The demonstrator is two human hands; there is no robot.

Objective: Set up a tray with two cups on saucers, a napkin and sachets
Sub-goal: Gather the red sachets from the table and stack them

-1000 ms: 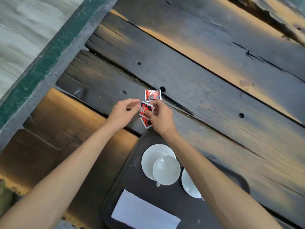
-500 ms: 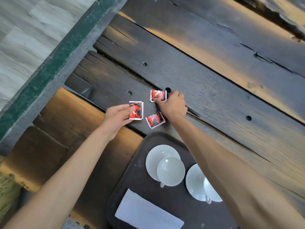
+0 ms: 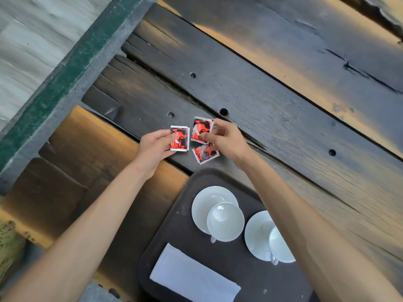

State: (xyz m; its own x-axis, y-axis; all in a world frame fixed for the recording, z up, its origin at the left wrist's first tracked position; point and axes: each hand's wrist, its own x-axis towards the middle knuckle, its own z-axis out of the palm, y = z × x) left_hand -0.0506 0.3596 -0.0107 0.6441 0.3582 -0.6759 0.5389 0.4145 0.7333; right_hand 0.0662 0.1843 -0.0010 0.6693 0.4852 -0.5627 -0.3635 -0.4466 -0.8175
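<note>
A dark tray [image 3: 250, 277] lies on the wooden table. On it stand two white cups, the left cup [image 3: 225, 221] and the right cup [image 3: 280, 247], each on a white saucer [image 3: 207, 201], plus a folded white napkin [image 3: 194, 277]. Beyond the tray's far edge are three red-and-black sachets. My left hand [image 3: 153, 149] pinches one sachet [image 3: 180, 138]. My right hand [image 3: 226, 140] holds a second sachet [image 3: 201, 129] lifted off the wood. The third sachet [image 3: 206, 154] lies flat on the table under my right hand, partly covered.
The table is made of dark, cracked planks [image 3: 283, 94] with bolt holes [image 3: 223, 111]. Its left end borders a green-painted kerb [image 3: 65, 68] and pale floor. A lower brown bench board [image 3: 76, 160] lies at the left of the tray.
My right hand has picked the far sachet off the table and drawn it back toward the others. My left hand keeps its sachet in about the same place.
</note>
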